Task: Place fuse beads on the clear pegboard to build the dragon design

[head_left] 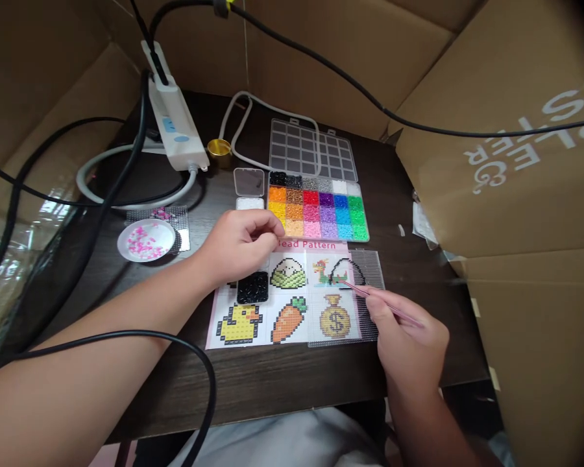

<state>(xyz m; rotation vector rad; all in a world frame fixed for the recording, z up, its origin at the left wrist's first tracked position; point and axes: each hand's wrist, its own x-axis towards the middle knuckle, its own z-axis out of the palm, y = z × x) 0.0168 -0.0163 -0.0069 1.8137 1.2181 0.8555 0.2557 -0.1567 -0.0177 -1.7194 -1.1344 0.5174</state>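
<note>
black cable (212, 383) loops over the left forearm (121, 318). the right hand (411, 337) has its grip closed round pink tweezers (359, 288), their tips at an arc of black beads (347, 260) on the clear pegboard (374, 267), which overlaps the pattern sheet (267, 334) on the table (253, 383). the left hand (238, 243) nearly joins thumb and forefinger beside the bead case (366, 224); whether they hold anything i cannot tell. a box of black beads (253, 287) sits on the sheet; a white dish (169, 244) lies farther left.

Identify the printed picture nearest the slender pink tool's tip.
The multicoloured dragon, above the yellow money bag; only it lies under the tip and part of the black bead arc.
</note>
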